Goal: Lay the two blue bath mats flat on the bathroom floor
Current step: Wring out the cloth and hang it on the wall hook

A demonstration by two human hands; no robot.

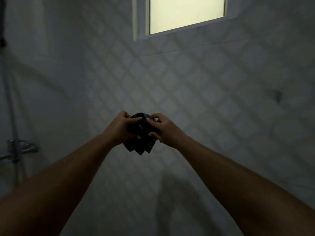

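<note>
Between left hand [121,127] and right hand [162,129], gripping a bunched dark mat [142,133], pinching its folds from either side; laying nothing flat yet, likely only starting unfolding.

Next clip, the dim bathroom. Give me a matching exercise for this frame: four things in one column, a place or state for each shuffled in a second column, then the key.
Things
1. window
2. shower tap
3. dark bunched cloth
4. right hand

Place or state
A. pinches the cloth from its right side
B. low at the left edge, on the wall
C. held up in the air, not spread out
D. bright, at the top of the picture

Pairs: 1-D, 2-B, 3-C, 4-A
</note>
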